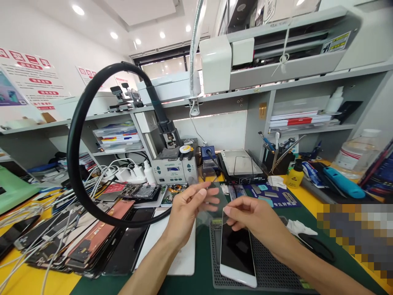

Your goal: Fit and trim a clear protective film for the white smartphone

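Note:
A smartphone with a white frame and a dark screen lies face up, slightly slanted, on a grey perforated mat. Over its top end is my right hand, thumb and fingertips pinched together. What looks like a thin clear film stretches from those fingertips toward the left; its outline is faint. My left hand hovers left of the phone, fingers stretched and apart, with the film seen behind them. Whether the left fingers touch the film is unclear.
Stacked phone screens and a white panel lie to the left, under a looping black hose. Behind stand a soldering station and a flat heating plate. On the right are a yellow bottle and crumpled tissue.

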A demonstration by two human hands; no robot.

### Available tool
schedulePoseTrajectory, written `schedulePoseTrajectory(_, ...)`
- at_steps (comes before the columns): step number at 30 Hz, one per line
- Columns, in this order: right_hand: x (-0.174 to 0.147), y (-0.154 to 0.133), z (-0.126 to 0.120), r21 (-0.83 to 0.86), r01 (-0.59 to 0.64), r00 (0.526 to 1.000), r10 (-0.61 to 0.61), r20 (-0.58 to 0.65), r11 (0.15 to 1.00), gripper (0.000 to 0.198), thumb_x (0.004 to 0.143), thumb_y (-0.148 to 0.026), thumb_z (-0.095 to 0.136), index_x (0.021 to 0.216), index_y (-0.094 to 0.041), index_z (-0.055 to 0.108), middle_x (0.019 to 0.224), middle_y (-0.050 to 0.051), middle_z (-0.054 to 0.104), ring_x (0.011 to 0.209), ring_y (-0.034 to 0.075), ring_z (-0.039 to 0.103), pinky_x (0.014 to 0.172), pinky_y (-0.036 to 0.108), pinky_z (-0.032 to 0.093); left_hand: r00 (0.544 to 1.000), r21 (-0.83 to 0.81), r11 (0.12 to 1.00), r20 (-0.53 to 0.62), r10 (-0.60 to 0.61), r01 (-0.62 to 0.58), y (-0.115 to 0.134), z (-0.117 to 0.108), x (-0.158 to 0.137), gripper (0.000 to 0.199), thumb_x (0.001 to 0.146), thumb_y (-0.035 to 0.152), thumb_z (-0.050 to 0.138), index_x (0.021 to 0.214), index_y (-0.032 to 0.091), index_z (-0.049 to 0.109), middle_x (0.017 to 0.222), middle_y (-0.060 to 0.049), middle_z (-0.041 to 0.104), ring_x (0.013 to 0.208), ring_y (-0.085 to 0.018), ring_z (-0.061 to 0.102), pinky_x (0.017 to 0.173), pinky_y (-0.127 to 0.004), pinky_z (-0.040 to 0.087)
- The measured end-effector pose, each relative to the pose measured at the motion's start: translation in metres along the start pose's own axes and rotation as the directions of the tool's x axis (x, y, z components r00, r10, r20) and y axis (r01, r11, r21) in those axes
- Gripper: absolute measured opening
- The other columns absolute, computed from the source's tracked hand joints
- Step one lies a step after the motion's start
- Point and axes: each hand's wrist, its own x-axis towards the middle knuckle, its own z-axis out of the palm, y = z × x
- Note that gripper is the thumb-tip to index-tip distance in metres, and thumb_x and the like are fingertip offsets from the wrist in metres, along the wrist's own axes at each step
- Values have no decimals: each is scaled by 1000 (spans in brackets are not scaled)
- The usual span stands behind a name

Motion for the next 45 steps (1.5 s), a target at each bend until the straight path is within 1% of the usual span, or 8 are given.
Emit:
schedulePoseTrajectory(4,2,-2,-6,-43,87,994,-84,73,995,29,85,-46,75,86,-17,76,74,2,72,71,17,68,67,28,58,997,-19,998,33,-66,67,2,-1,2,31,85,31,77,108,11,77,104,-16,77,83,-24,72,73,-38,59)
schedulePoseTrajectory(10,-4,-3,-3,-232,241,970,-245,16,942,23,93,-39,66,85,-19,74,69,2,71,64,18,66,63,29,55,990,18,1000,-142,-5,8,-2,-1,6,28,83,34,80,97,11,72,88,-10,77,70,-16,68,69,-31,57)
schedulePoseTrajectory(12,-7,3,2,-425,444,854,-515,-65,789,17,95,-30,62,86,-20,73,73,2,70,64,17,64,60,29,53,986,43,999,-165,24,-17,-5,3,4,45,81,34,81,118,15,65,95,-9,76,77,-19,70,75,-35,58)
schedulePoseTrajectory(16,-11,15,11,-679,666,460,-886,50,308,14,92,-8,60,94,-18,68,83,6,68,73,18,66,68,31,54,999,76,997,-19,36,-34,-9,10,-3,71,79,33,83,140,21,49,122,-13,70,104,-25,68,97,-43,52)
schedulePoseTrajectory(18,-14,15,13,-687,690,409,-906,110,228,16,90,-5,62,98,-18,67,85,6,67,76,19,67,69,31,55,996,34,999,86,21,-24,-9,10,-6,69,82,33,81,142,21,49,127,-14,67,110,-27,66,102,-46,48)
schedulePoseTrajectory(23,-25,2,15,-584,730,518,-845,133,356,24,86,-19,70,110,-19,67,102,10,65,95,24,67,80,37,58,945,-196,977,327,-19,88,-4,-3,-2,63,83,31,78,141,19,55,129,-18,65,115,-33,63,100,-51,47)
schedulePoseTrajectory(32,-24,2,16,-370,394,910,-413,30,841,58,82,-30,74,138,-32,56,125,7,61,105,23,65,83,37,59,890,-181,976,455,-27,122,-7,-10,2,66,79,22,78,142,24,57,129,-14,61,117,-35,59,99,-54,47)
schedulePoseTrajectory(45,-21,-7,9,-312,199,980,-192,52,929,69,70,-39,87,134,-33,62,107,2,58,87,21,60,76,34,51,847,-147,980,530,-36,133,-11,-19,7,74,76,29,83,144,23,54,129,-14,59,117,-36,59,99,-54,47)
